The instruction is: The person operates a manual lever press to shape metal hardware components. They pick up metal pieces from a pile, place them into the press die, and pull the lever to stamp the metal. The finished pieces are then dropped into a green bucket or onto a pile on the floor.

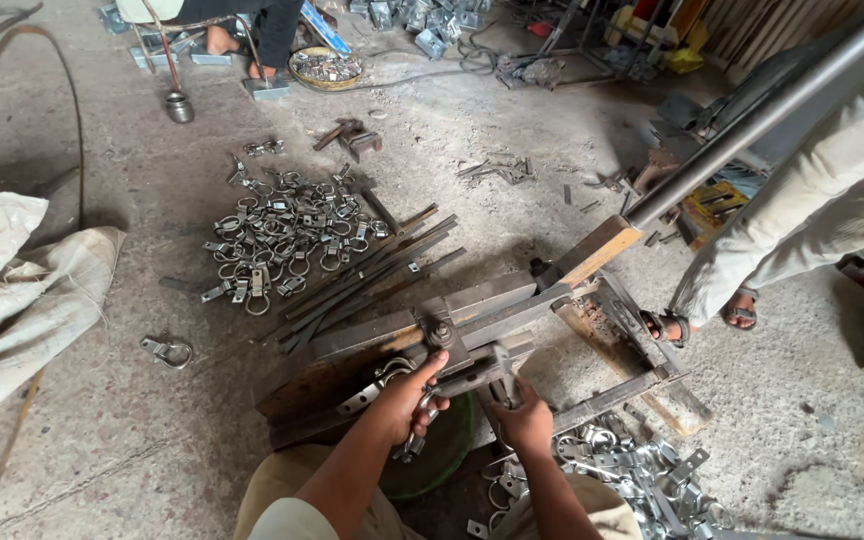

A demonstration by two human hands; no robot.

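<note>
The left hand (404, 398) is closed around a bent metal clamp (384, 382), holding it against the near edge of the press (472, 335). The right hand (524, 420) grips a second piece (505, 392) just under the press's jaw, fingers curled tight. The press is a low frame of rusty flat steel with a bolt (441, 333) at its pivot; a long grey lever (752, 125) runs from it up to the far right, past another person's leg (802, 235). Flat bars (372, 275) lie touching its far-left edge. Beyond them a pile (287, 235) of shiny ringed clamps spreads over the rough concrete floor (132, 420), with open room to the near left. More clamps (632, 470) crowd the near right. A white sack (12, 290) lies at the left edge.
</note>
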